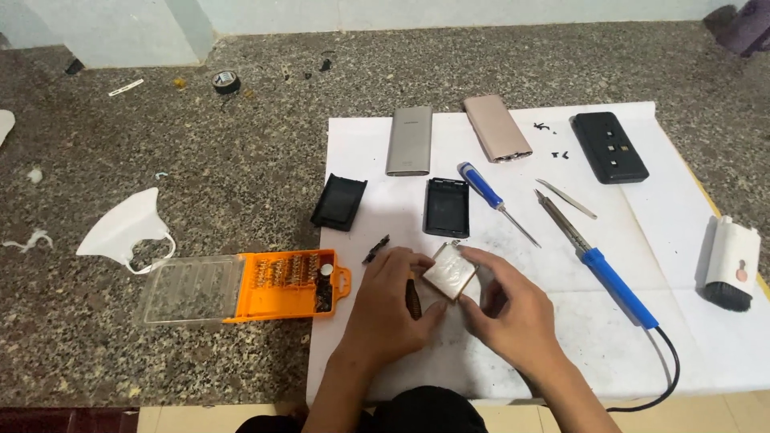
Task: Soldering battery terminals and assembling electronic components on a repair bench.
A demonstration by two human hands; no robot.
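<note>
Both hands pinch a small silvery pouch cell (450,272) just above the white sheet (642,321) — the left hand (393,309) at its lower-left edge, the right hand (505,309) along its right side. It looks light, thin and puncture-prone, so edge holds suit it. A blue-handled screwdriver (481,186) lies beyond, near a soldering iron (609,277).

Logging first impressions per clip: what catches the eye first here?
Both hands, left hand and right hand, hold a flat silvery pouch cell above the white sheet. To the left lies an open orange bit case; to the right, a blue-handled soldering iron.
</note>
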